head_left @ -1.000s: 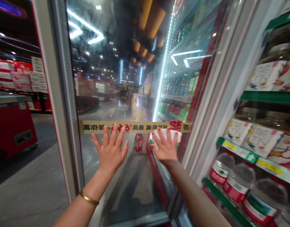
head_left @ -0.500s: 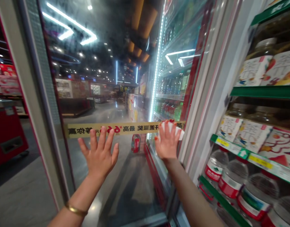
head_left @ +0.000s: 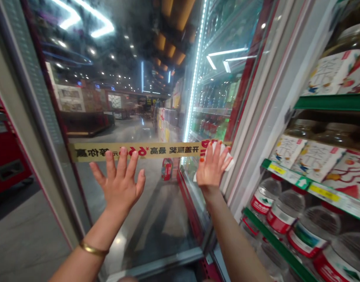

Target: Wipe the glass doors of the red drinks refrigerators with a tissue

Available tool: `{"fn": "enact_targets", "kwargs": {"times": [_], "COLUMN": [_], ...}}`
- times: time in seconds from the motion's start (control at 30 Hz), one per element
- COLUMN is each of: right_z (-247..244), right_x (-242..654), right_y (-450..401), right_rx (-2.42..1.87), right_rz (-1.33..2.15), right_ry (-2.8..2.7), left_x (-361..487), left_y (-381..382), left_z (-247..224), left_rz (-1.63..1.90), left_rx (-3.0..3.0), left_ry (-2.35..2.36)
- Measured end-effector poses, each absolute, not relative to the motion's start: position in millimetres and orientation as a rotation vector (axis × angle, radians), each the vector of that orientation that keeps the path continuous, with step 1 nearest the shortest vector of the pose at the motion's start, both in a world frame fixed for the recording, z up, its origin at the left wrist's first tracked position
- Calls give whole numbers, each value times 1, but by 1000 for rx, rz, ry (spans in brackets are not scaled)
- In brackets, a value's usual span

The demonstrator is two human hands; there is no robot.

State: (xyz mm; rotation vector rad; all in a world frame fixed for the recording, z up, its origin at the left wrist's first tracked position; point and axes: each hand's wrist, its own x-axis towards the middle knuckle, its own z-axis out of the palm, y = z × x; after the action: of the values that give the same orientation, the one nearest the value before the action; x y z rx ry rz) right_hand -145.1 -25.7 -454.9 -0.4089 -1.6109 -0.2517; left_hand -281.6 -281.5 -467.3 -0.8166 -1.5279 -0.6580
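Note:
A glass door (head_left: 150, 207) with a metal frame fills the middle of the view. Across it runs a yellow sticker strip (head_left: 180, 150) with characters that read reversed from my side. My left hand (head_left: 119, 184) is spread against the glass, fingertips at the strip's lower edge, holding nothing; a gold bangle (head_left: 93, 249) circles that wrist. My right hand (head_left: 211, 168) presses a white cloth or tissue (head_left: 228, 163) flat on the pane, over the strip's right end. Its fingers are extended, and most of the cloth is hidden beneath the hand.
At right, shelves with green edging (head_left: 329, 102) hold white-labelled drink packs (head_left: 334, 72) and large clear water bottles (head_left: 312, 231). A red wheeled unit (head_left: 9, 156) stands at far left. Through the glass show a lit drinks cooler (head_left: 215, 113) and a store aisle (head_left: 132, 133).
My right hand has slid slightly right and up with the cloth, toward the door's frame. My left hand stays spread on the glass. The view has shifted a little.

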Motion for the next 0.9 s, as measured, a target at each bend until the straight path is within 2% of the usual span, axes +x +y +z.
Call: {"fn": "enact_targets", "kwargs": {"times": [0.07,0.13,0.27,0.37,0.5,0.6,0.67,0.73,0.8,0.9], "right_z": [-430,-425,-479,-504,-477,-475,-495,-520,-530,-508], "right_x": [-156,-167,-161,-143,-149,-166,-168,-159,-147,-143], "right_y": [-43,-70,-87,-55,-47,-77,-87,-77,-55,-39], "right_rx": [-458,-323,-12,-273,-638,-392,-108,-36,-190,-482], "right_rz": [-223,-323,-491,-315,-36,-163,-308,-351,-280,-121], "right_ry": [-1614,-1724,-1908,-1846,-1642,-1799,-1910,-1865,-1740,-1621], "left_x": [-281,-281,-278,-276,-274,-273,-272,-272,-271,-271], "left_y": [-282,-283,-285,-286,-286,-287,-287,-287,-287,-288], "left_z": [-467,-467,-467,-466,-465,-465,-464,-465,-465,-464], "left_rz": [-671,-666,-669,-683,-630,-607,-604,-598,-585,-572], "left_rx": [-818,-824,-841,-847,-819,-813,-816,-813,-809,-805], "left_ry": [-1533,-1544,-1567,-1611,-1590,-1577,-1569,-1558,-1556,-1555]}}
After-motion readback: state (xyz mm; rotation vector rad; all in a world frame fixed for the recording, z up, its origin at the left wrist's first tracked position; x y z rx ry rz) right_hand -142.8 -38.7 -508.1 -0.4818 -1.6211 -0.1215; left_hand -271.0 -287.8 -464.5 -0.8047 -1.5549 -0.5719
